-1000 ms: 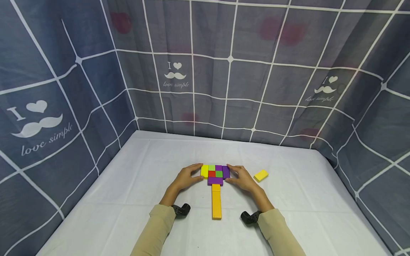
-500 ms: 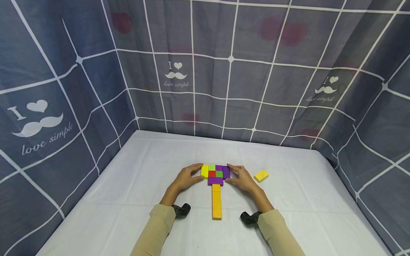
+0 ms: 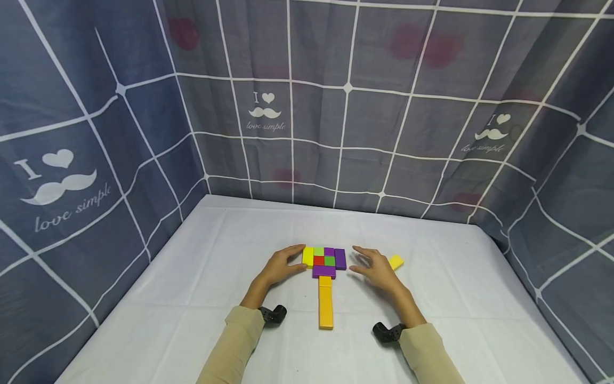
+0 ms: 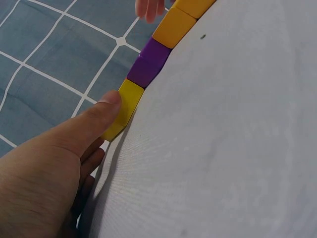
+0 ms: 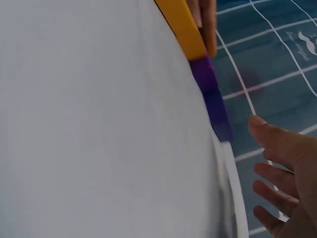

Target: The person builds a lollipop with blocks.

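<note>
My left hand (image 3: 280,265) pinches the bright yellow block (image 3: 307,257) at the left end of a flat block arrangement, index finger at its far end and thumb at its near end. In the left wrist view the thumb presses this yellow block (image 4: 130,101). Beside it lie small light green, red, green and purple blocks, a purple block (image 3: 324,272) in front, and a dark purple block (image 3: 340,259) at the right. Orange-yellow blocks (image 3: 325,304) run toward me in a column. My right hand (image 3: 376,268) is apart from the dark purple block, fingers spread, holding nothing.
A loose yellow block (image 3: 396,262) lies just behind the right hand, partly covered by it. The table (image 3: 249,224) has a white cloth. Grey-blue checked curtains (image 3: 316,117) hang at the back and both sides.
My right hand has let go of the dark purple block and moved right, partly covering the loose yellow block. The left hand and the block arrangement stay in place.
</note>
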A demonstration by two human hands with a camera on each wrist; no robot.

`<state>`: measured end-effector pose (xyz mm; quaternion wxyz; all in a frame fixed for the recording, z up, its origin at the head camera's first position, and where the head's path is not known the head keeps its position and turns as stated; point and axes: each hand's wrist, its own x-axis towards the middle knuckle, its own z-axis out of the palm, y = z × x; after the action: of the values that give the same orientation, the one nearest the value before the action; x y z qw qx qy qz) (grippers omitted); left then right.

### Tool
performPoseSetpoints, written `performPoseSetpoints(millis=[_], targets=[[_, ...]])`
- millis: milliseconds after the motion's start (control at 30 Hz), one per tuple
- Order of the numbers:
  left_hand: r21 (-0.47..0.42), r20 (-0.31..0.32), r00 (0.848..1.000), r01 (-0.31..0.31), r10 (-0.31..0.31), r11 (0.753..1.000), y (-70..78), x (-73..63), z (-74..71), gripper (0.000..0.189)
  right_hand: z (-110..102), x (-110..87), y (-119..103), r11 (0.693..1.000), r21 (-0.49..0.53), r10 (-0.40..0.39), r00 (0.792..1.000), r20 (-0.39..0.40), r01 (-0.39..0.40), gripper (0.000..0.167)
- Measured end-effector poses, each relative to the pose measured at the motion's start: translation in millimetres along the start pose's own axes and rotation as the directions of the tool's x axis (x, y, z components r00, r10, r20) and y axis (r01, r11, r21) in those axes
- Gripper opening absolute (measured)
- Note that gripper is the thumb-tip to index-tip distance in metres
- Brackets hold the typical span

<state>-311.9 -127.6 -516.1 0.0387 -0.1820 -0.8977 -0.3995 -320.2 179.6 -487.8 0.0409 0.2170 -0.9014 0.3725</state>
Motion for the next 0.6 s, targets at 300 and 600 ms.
performPoseSetpoints(millis=[300, 600], targets=[[0.006, -0.002, 1.0, 0.006, -0.006, 1.0, 0.1, -1.2, -0.6, 0.062, -45.6, -20.4, 35.9, 0.995, -0.047, 0.084, 0.993, -0.086, -0.088, 0.054], [0.004, 0.006, 1.0, 0.005, -0.005, 1.0, 1.5, -0.6, -0.9, 0.062, -60.3, -33.7, 61.5, 0.978, -0.004, 0.207, 0.978, -0.012, -0.207, 0.06]])
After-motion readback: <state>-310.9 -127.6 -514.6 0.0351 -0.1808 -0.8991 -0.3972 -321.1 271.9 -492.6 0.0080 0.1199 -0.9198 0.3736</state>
